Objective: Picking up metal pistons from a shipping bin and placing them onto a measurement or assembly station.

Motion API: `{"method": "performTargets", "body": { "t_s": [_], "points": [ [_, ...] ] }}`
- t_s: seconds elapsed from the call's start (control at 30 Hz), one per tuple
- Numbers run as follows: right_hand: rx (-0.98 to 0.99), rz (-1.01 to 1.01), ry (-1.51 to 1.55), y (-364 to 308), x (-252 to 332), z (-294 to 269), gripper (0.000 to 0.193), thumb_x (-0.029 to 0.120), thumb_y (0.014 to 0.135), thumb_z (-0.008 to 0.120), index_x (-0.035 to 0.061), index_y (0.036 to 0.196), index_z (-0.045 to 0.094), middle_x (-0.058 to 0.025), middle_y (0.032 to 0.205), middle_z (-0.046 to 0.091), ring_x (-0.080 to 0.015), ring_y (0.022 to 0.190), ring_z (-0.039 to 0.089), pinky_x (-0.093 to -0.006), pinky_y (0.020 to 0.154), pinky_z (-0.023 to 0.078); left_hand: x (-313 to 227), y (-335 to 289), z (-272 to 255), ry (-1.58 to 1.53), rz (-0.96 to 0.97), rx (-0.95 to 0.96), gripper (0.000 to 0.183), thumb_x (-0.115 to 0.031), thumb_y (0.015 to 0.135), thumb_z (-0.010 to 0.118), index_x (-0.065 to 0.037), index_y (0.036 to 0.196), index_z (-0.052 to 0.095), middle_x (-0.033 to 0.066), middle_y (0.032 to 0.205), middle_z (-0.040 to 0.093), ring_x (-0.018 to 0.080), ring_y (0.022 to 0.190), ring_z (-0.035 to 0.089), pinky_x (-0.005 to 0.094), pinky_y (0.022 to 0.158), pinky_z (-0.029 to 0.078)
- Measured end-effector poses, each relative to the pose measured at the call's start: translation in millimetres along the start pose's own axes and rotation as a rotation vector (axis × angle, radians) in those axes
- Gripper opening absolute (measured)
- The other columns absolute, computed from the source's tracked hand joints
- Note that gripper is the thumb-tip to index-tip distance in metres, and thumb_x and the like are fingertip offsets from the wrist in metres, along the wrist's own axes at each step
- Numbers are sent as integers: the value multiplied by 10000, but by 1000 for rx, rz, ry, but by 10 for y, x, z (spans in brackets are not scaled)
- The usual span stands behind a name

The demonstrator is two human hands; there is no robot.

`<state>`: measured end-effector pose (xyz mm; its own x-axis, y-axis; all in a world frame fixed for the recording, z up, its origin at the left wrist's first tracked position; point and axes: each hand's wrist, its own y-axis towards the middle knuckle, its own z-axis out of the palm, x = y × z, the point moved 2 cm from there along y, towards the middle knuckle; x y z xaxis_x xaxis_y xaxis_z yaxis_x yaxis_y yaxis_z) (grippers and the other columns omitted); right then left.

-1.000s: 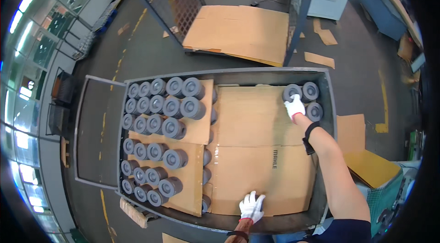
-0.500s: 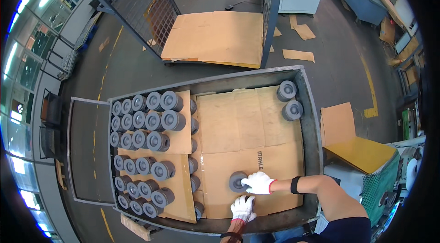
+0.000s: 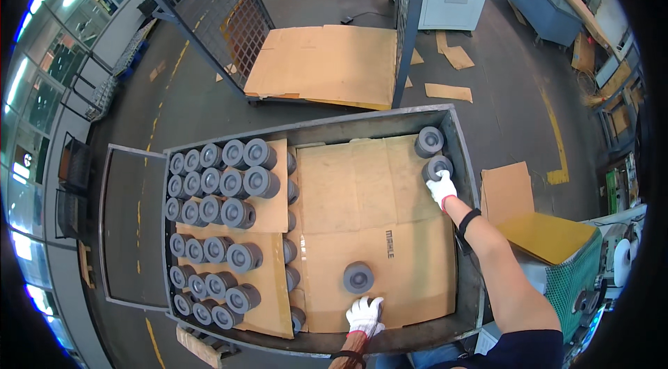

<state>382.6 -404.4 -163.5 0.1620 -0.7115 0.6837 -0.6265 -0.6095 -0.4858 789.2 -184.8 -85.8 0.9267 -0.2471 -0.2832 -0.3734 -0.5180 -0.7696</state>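
Gloved in white, my right hand (image 3: 442, 186) reaches to the right side of the bin, its fingers closed on the nearer of two grey metal pistons. That gripped piston (image 3: 435, 167) stands upright just in front of the other piston (image 3: 429, 140) in the far right corner. A single piston (image 3: 358, 277) rests on the cardboard sheet (image 3: 348, 195) with no hand on it. Just nearer to me, by the bin's near wall, my left hand (image 3: 365, 315) curls its gloved fingers downward; what lies under them is mostly hidden.
Rows of pistons (image 3: 243, 256) fill the left of the metal bin (image 3: 467, 160) on raised cardboard, with more partly hidden at its edge. A mesh-sided cart (image 3: 327, 56) stands beyond. Right of the bin are a cardboard box (image 3: 506, 191) and a yellow sheet (image 3: 550, 235).
My right hand has let go of the lone piston and moved far and right to the nearer corner piston. My left hand has hardly moved.
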Motion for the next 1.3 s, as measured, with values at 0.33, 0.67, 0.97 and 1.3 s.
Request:
{"method": "performTargets", "body": {
  "t_s": [0.33, 0.67, 0.97, 1.3],
  "points": [
    [733, -151, -606, -2344, -73, -292, 450, 413, 893, 731, 133, 1213, 583, -186, 1041, 722, -329, 975, 714, -429, 864, 539, 11, -23, 1, 8, -14, -2, 951, -464, 682, 904, -389, 1489, 407, 131, 1592, 337, 383, 1476, 301, 602, 1150, 294],
    [1567, -657, -975, -2023, -130, -18, 448, 431, 933, 622, 87, 1208, 703, -161, 1214, 719, -350, 1112, 681, -461, 929, 525, -1, -4, -13, 19, -6, 2, 946, -449, 672, 908, -398, 1479, 416, 125, 1584, 343, 382, 1468, 310, 594, 1149, 299],
    [16, -208, -393, 123, 1060, 228, 667, 357, 905, 705, 146, 1483, 448, -232, 1129, 714, -379, 1011, 703, -481, 891, 539, 85, -62, 66, 2, -52, -1, 948, -433, 667, 901, -406, 1482, 418, 132, 1590, 339, 379, 1467, 315, 593, 1146, 291],
    [-153, -119, -265, 225, 699, 191, 506, 283, 862, 803, 95, 1242, 526, -203, 1154, 686, -392, 1078, 648, -466, 962, 494, 24, 43, 109, 10, -25, -22, 923, -441, 667, 895, -412, 1461, 427, 128, 1574, 352, 377, 1454, 323, 585, 1135, 300]
  ]
}}
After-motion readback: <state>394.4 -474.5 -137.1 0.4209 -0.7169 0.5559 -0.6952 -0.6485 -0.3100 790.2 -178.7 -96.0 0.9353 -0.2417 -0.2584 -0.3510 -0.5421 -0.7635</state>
